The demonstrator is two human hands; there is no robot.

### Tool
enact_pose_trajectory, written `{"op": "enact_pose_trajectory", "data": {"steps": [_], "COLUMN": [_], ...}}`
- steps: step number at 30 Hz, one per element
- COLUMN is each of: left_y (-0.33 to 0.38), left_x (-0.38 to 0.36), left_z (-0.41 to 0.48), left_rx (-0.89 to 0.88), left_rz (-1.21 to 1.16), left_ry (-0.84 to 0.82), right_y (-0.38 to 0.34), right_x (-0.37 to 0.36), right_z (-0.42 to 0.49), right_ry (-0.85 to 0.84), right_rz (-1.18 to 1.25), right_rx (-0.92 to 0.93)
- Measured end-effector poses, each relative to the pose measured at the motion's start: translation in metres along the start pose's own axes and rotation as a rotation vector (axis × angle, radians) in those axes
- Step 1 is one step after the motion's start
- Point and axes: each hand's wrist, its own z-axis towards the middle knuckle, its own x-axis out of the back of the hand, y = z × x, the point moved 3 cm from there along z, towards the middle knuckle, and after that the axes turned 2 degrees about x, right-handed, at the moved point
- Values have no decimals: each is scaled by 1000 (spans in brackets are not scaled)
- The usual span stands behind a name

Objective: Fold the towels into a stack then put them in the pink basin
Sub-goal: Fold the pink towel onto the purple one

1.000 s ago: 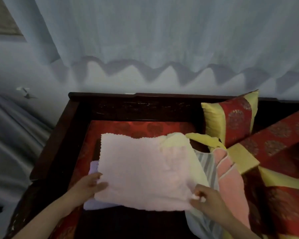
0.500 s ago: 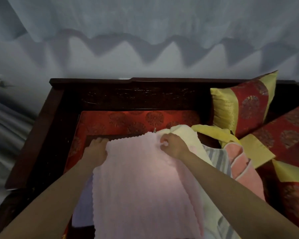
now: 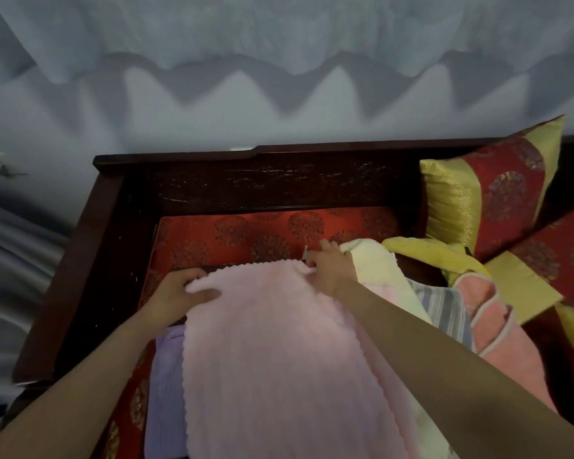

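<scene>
Overhead, a pale curtain (image 3: 279, 34) hangs against a grey-white wall (image 3: 246, 111), its scalloped hem casting a zigzag shadow. Below stands a dark wooden frame (image 3: 246, 180) enclosing the surface (image 3: 246, 233), which is padded in red fabric with round medallions. A red-and-gold pillow (image 3: 491, 193) leans upright in the back right corner. The pink towel (image 3: 265, 352) lies spread lengthwise over the surface, on top of a lilac towel (image 3: 164, 376) that shows along its left edge. The left hand (image 3: 176, 293) grips the pink towel's far left corner, fingers (image 3: 188, 275) curled and thumb on top; the right hand (image 3: 328, 270) pinches the far right corner. A cream towel (image 3: 375, 263), a striped towel (image 3: 444, 303) and a salmon towel (image 3: 497, 326) lie heaped just to the right.
</scene>
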Motion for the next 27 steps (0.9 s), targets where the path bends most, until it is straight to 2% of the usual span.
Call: {"op": "enact_pose_trajectory", "data": {"steps": [2, 4, 8, 10, 12, 13, 15, 17, 19, 22, 27], "left_y": [20, 34, 40, 38, 37, 38, 33, 28, 17, 1, -2], "left_x": [12, 26, 49, 47, 28, 16, -10, -34, -52, -71, -78], "left_z": [-17, -31, -44, -46, -42, -38, -18, 6, 24, 41, 57], "left_rx": [58, 91, 167, 242, 289, 278, 145, -67, -178, -238, -203], "left_rz": [-160, -257, -302, -260, -141, -65, 125, 324, 437, 528, 576], "left_ry": [-118, -253, -479, -566, -626, -612, -432, -209, -111, -74, -54], "right_y": [0, 3, 29, 49, 64, 71, 88, 107, 119, 121, 114], "right_x": [19, 48, 87, 94, 94, 89, 75, 60, 45, 37, 40], "right_z": [-17, -44, -112, -140, -155, -153, -142, -130, -121, -114, -95], "right_ry": [100, 78, -353, -584, -681, -634, -370, -100, 8, 94, 178], "right_rz": [384, 815, 1429, 1584, 1548, 1439, 1083, 701, 430, 331, 393], "right_rx": [78, 83, -44, -156, -210, -217, -239, -254, -289, -358, -279]}}
